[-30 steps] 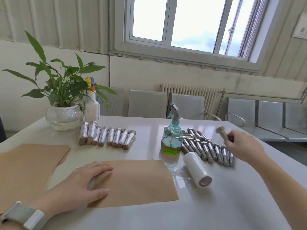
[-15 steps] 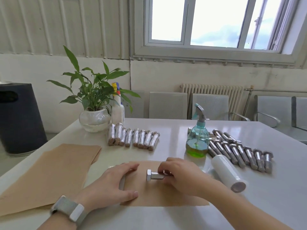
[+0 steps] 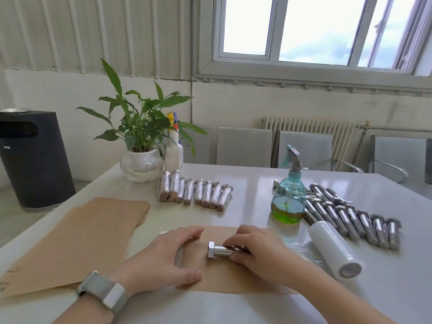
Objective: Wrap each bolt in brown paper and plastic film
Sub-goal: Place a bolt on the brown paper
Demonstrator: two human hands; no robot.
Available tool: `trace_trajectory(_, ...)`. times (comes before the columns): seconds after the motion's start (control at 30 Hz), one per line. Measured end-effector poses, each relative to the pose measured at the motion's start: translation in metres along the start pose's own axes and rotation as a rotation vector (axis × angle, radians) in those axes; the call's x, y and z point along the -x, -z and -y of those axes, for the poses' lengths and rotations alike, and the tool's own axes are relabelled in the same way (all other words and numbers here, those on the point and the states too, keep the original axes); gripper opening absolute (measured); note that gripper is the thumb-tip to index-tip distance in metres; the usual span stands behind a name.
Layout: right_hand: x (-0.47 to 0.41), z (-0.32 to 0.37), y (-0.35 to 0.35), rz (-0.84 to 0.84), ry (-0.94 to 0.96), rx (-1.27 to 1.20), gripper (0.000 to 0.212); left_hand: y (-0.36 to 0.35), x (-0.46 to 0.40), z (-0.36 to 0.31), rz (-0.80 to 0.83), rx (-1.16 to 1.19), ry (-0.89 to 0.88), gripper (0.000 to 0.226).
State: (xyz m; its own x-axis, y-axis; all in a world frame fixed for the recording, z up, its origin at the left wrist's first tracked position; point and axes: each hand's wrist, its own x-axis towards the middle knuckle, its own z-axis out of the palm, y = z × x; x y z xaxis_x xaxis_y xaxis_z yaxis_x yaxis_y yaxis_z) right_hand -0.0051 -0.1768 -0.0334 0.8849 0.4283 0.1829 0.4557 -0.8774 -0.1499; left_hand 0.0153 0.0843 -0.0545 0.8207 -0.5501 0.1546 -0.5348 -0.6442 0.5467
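A bare steel bolt (image 3: 216, 250) lies on a brown paper sheet (image 3: 224, 280) in front of me, its hex head pointing left. My right hand (image 3: 254, 252) grips the bolt's threaded end with curled fingers. My left hand (image 3: 168, 256) rests flat on the sheet's left edge, fingers straight. A roll of plastic film (image 3: 334, 250) lies to the right of the sheet. Several unwrapped bolts (image 3: 350, 216) lie in a row at the right. Several wrapped bolts (image 3: 196, 192) lie in a row further back, near the plant.
A stack of brown paper sheets (image 3: 77, 242) lies at the left. A teal spray bottle (image 3: 288, 202) with green liquid stands behind the sheet. A potted plant (image 3: 142, 160) and a white spray bottle (image 3: 174, 150) stand at the back. A black bin (image 3: 32, 157) stands on the floor at the left.
My right hand carried a bolt from the row at the right down onto the brown sheet and still grips it. My view turned left. The left hand stayed on the sheet.
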Motion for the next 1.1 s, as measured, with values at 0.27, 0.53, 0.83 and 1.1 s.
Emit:
trace_trajectory(0.27,-0.001,-0.015,0.029,-0.116,-0.194,-0.313,0.026,0.0,0.002,0.005,0.012,0.043,0.027,0.085)
trace_trajectory(0.53,-0.027,-0.107,0.078,-0.72,-0.812,-0.659,0.09,0.006,0.001,0.002,-0.093,0.061,0.007,0.071)
trace_trajectory(0.83,-0.06,-0.133,0.084,-0.475,-0.474,-0.885,0.057,0.012,0.002,-0.005,-0.13,0.085,-0.003,0.06)
trace_trajectory(1.1,-0.064,-0.114,0.086,-0.494,-0.384,-0.797,0.022,0.011,0.001,-0.003,-0.145,0.103,0.006,0.058)
